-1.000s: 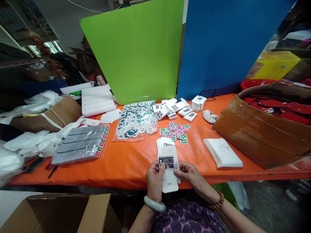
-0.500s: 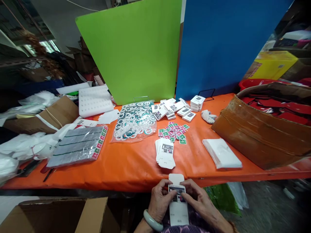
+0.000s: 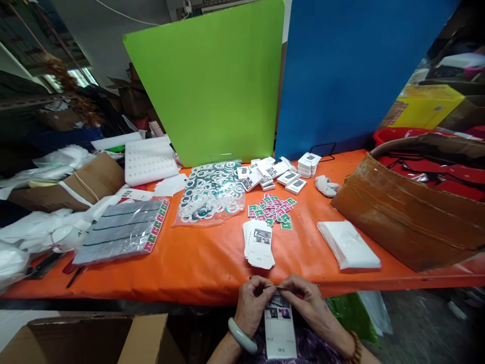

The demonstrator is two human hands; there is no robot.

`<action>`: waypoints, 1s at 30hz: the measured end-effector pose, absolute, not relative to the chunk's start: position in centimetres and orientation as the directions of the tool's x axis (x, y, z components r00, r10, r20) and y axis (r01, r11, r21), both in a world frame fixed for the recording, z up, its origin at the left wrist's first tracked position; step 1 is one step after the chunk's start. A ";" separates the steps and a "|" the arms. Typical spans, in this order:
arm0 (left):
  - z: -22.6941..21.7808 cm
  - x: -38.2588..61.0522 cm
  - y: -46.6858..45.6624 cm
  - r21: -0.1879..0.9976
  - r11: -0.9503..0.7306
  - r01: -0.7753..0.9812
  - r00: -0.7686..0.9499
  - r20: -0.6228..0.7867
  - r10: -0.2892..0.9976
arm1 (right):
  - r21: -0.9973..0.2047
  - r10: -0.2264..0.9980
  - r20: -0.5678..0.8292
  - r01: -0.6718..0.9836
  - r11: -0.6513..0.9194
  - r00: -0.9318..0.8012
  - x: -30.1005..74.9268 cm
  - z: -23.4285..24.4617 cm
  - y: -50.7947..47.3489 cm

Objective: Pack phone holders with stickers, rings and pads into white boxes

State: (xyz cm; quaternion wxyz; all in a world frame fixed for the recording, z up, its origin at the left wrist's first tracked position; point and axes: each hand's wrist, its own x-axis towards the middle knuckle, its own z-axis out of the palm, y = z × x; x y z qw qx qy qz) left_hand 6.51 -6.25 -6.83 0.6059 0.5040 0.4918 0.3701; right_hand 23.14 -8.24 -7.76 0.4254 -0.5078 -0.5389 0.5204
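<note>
Both my hands hold one flat white printed carton just in front of the orange table's near edge. My left hand, with a pale bangle on its wrist, pinches the carton's top left. My right hand pinches its top right, where the top flap is bent over. A stack of the same flat cartons lies on the table right beyond my hands. Small red and green labels are scattered behind that stack.
A bag of round stickers, small white boxes, a wrapped grey pack, a white plastic-bag pile and a big brown carton sit on the table. Green and blue boards stand behind. An open cardboard box is at lower left.
My hands lifted one carton off the stack and drew it toward my body, below the table edge. Its top flap, standing up half a second ago, is now folded down.
</note>
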 end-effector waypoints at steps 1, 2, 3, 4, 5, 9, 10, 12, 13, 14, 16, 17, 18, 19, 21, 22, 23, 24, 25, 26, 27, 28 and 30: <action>-6.9 6.3 -6.4 0.981 0.174 0.091 0.232 -0.191 0.954 | -0.986 0.991 -0.014 0.165 0.009 -0.136 23.2 -7.7 -8.5; -7.0 6.1 -6.6 0.983 0.141 0.121 0.225 -0.165 0.960 | -0.978 0.988 0.028 0.199 0.058 -0.152 23.3 -7.6 -8.8; -7.1 6.0 -6.8 0.983 0.121 0.137 0.225 -0.150 0.963 | -0.974 0.985 0.050 0.209 0.085 -0.166 23.3 -7.6 -9.0; -7.2 5.9 -7.0 0.984 0.116 0.138 0.231 -0.146 0.962 | -0.975 0.983 0.052 0.205 0.088 -0.176 23.3 -7.7 -9.3; -7.3 5.8 -7.2 0.984 0.124 0.130 0.235 -0.152 0.960 | -0.978 0.984 0.040 0.196 0.075 -0.174 23.3 -7.7 -9.5; -7.4 6.0 -7.1 0.970 0.236 0.049 0.207 -0.242 0.948 | -0.988 0.993 -0.052 0.149 -0.036 -0.106 23.1 -7.8 -9.4; -7.3 6.2 -7.0 0.963 0.270 0.016 0.203 -0.267 0.942 | -0.990 0.992 -0.090 0.120 -0.079 -0.091 23.0 -7.7 -9.2; -7.1 6.4 -6.6 0.948 0.315 -0.038 0.200 -0.301 0.932 | -0.985 0.982 -0.173 0.039 -0.170 -0.077 22.9 -7.4 -8.7; -6.9 6.5 -6.3 0.944 0.326 -0.048 0.201 -0.311 0.929 | -0.977 0.975 -0.211 -0.001 -0.212 -0.077 22.8 -7.3 -8.5; -6.8 6.5 -6.1 0.942 0.332 -0.044 0.202 -0.317 0.927 | -0.969 0.967 -0.242 -0.033 -0.245 -0.080 22.7 -7.2 -8.3; -6.7 6.5 -5.9 0.939 0.344 -0.014 0.216 -0.333 0.918 | -0.956 0.956 -0.279 -0.064 -0.285 -0.092 22.6 -7.2 -8.2; -6.7 6.3 -5.8 0.937 0.350 -0.003 0.228 -0.341 0.912 | -0.954 0.954 -0.285 -0.063 -0.291 -0.099 22.6 -7.2 -8.3; -6.8 6.2 -5.8 0.935 0.355 0.005 0.240 -0.346 0.907 | -0.957 0.954 -0.280 -0.051 -0.286 -0.108 22.6 -7.3 -8.4; -6.9 6.0 -5.9 0.934 0.357 0.010 0.250 -0.348 0.903 | -0.964 0.958 -0.260 -0.027 -0.265 -0.119 22.6 -7.5 -8.6; -7.2 5.5 -6.3 0.935 0.355 0.016 0.269 -0.346 0.899 | -0.982 0.972 -0.191 0.034 -0.188 -0.136 22.6 -7.8 -9.1; -7.4 5.2 -6.5 0.935 0.355 0.019 0.275 -0.346 0.897 | -0.987 0.977 -0.155 0.061 -0.148 -0.144 22.6 -8.0 -9.4; -7.6 5.0 -6.8 0.934 0.357 0.027 0.279 -0.350 0.894 | -0.990 0.979 -0.130 0.078 -0.119 -0.154 22.5 -8.3 -9.7; -7.8 4.9 -7.0 0.933 0.357 0.039 0.282 -0.353 0.892 | -0.991 0.979 -0.121 0.083 -0.108 -0.167 22.5 -8.6 -9.9; -8.1 4.8 -7.3 0.935 0.352 0.051 0.279 -0.352 0.894 | -0.990 0.975 -0.127 0.077 -0.114 -0.183 22.5 -8.9 -10.0; -8.2 4.9 -7.5 0.939 0.338 0.063 0.270 -0.342 0.900 | -0.989 0.969 -0.144 0.065 -0.134 -0.202 22.5 -9.2 -10.1; -8.3 5.0 -7.7 0.945 0.319 0.072 0.259 -0.326 0.909 | -0.986 0.960 -0.168 0.054 -0.160 -0.225 22.6 -9.5 -10.1; -8.4 5.2 -7.8 0.952 0.295 0.078 0.249 -0.305 0.919 | -0.981 0.949 -0.193 0.050 -0.186 -0.248 22.7 -9.6 -9.9; -8.1 5.7 -7.7 0.967 0.243 0.083 0.227 -0.255 0.940 | -0.972 0.925 -0.236 0.069 -0.226 -0.298 23.1 -9.5 -9.0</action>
